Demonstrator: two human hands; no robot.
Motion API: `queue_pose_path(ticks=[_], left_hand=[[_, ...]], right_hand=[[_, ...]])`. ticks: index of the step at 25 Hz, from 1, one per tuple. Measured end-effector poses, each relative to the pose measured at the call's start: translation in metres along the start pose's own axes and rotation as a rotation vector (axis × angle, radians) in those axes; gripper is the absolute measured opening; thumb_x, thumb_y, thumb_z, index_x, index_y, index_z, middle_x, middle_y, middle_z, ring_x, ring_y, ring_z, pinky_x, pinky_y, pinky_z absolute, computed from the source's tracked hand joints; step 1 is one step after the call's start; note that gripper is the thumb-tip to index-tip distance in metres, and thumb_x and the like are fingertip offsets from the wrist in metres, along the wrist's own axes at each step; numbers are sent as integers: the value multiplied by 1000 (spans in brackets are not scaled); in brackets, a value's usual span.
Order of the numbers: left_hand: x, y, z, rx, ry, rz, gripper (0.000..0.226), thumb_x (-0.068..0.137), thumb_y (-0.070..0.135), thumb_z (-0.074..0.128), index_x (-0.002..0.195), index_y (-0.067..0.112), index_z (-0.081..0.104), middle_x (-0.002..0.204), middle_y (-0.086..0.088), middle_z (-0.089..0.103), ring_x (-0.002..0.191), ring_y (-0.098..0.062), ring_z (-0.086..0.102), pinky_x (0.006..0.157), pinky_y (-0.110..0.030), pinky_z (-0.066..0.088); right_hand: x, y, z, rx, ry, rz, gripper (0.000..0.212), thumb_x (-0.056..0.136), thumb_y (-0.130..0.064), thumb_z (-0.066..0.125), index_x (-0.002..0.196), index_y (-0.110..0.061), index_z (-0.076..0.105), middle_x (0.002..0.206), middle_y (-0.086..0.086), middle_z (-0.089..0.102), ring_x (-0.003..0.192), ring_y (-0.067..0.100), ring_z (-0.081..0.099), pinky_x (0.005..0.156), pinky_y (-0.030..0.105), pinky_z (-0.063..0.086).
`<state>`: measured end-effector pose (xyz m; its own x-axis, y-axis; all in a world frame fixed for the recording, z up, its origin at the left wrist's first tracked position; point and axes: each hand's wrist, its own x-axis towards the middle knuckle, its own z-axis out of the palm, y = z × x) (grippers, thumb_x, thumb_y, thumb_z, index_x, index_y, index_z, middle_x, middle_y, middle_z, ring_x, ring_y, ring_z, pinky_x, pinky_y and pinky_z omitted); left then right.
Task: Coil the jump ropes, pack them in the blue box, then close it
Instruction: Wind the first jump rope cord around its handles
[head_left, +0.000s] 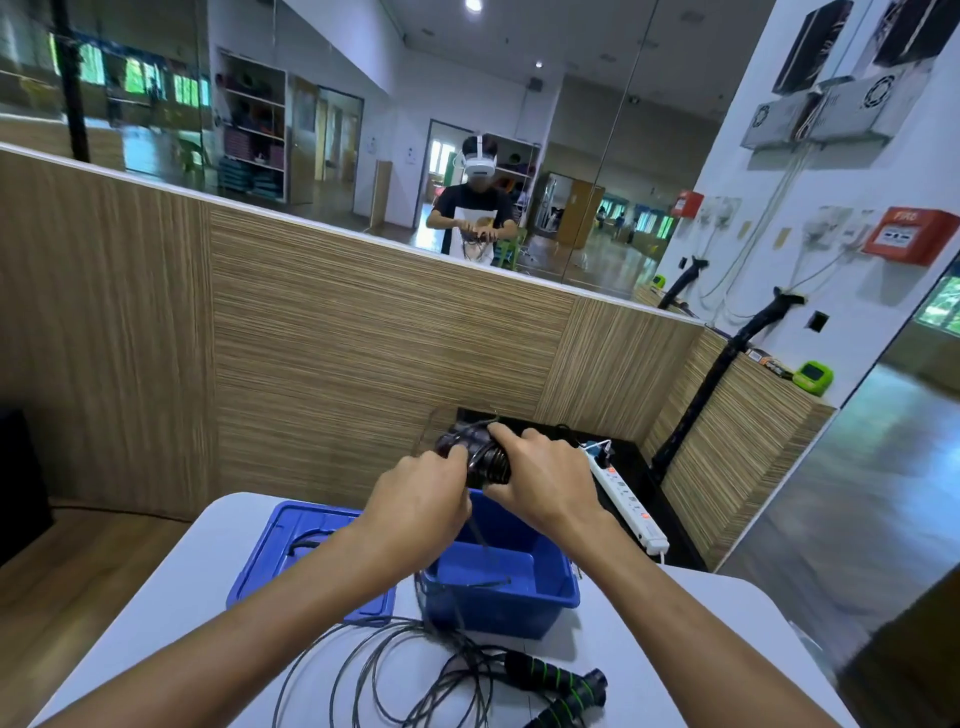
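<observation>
Coiled jump rope (480, 457) gripped by both hands (421, 499) (545, 478) above blue box (498, 587).

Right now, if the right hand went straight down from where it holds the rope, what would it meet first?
Most likely the open blue box. The right hand grips the coiled jump rope together with the left hand, seemingly above the box's far rim; depth is uncertain from this single view.

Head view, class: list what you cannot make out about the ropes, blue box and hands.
- Black coiled jump rope: blurred, covered by left hand and right hand.
- Blue plastic box floor: part hidden by arms.
- Green-striped black rope handles: one cut by bottom edge.
</observation>
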<state>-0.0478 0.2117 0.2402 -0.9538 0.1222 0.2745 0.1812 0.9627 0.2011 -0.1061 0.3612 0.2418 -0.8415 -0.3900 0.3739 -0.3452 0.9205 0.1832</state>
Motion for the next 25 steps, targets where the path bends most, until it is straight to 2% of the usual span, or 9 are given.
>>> queue_pose_path(ticks=[3, 5, 9, 11, 13, 15, 17, 21, 25], left_hand=[[2, -12, 2, -256, -43, -47, 39, 95, 52, 46, 102, 16, 58, 90, -6, 68, 87, -29, 65, 72, -37, 53], [11, -20, 0, -422, -121, -131, 45, 96, 53, 45, 92, 11, 62, 80, -9, 71, 70, -25, 71, 67, -40, 58], [19, -45, 7, -771, -150, -364, 37, 96, 47, 48, 97, 11, 53, 75, -11, 69, 55, -18, 71, 58, -35, 60], [18, -57, 17, -753, -231, -369, 45, 96, 49, 47, 101, 5, 56, 82, -15, 68, 60, -23, 73, 62, -40, 62], [18, -60, 28, -594, -312, -240, 57, 95, 57, 41, 89, 4, 61, 86, -16, 69, 58, -23, 71, 61, -37, 61], [16, -56, 34, -475, -313, -76, 67, 91, 68, 32, 69, 13, 64, 74, -11, 69, 53, -19, 63, 58, -31, 54], [15, -54, 37, -479, -242, -8, 77, 88, 74, 27, 58, 15, 66, 57, -8, 62, 48, -18, 55, 59, -34, 50], [12, -72, 47, -556, -56, -87, 72, 92, 65, 33, 47, 10, 45, 43, 0, 50, 38, -9, 41, 53, -30, 42], [6, -87, 56, -619, -28, -151, 64, 94, 55, 37, 42, 18, 39, 37, 6, 47, 36, -1, 42, 52, -25, 34]], right_hand=[[-3, 2, 7, 1, 66, -19, 68, 84, -59, 65, 142, -31, 43, 103, 3, 65, 85, 29, 68, 61, 33, 40], [-4, 0, 10, 0, 81, -25, 70, 84, -59, 65, 144, -32, 41, 104, 3, 64, 85, 28, 68, 60, 33, 40], [-8, 10, 9, -1, 93, 12, 73, 83, -62, 65, 145, -32, 41, 103, 1, 64, 84, 26, 68, 58, 32, 40], [-9, 15, 6, -8, 81, 29, 73, 84, -62, 65, 146, -32, 39, 106, 1, 64, 86, 26, 68, 58, 31, 39], [-9, 16, 5, -4, 74, 46, 71, 85, -60, 64, 145, -32, 39, 107, 1, 64, 87, 26, 68, 58, 31, 38], [-7, 15, 3, -4, 74, 66, 69, 85, -60, 64, 144, -32, 40, 106, 1, 64, 88, 27, 68, 58, 31, 38], [-4, 18, 0, -18, 55, 101, 66, 86, -58, 64, 142, -32, 42, 108, 2, 65, 91, 29, 68, 62, 33, 40], [2, 53, -13, 55, 67, 324, 59, 84, -54, 67, 136, -31, 50, 109, 5, 70, 97, 34, 68, 74, 38, 52], [-2, 79, -18, 141, 95, 434, 51, 85, -50, 68, 130, -29, 55, 99, 5, 72, 89, 32, 69, 68, 36, 51]])
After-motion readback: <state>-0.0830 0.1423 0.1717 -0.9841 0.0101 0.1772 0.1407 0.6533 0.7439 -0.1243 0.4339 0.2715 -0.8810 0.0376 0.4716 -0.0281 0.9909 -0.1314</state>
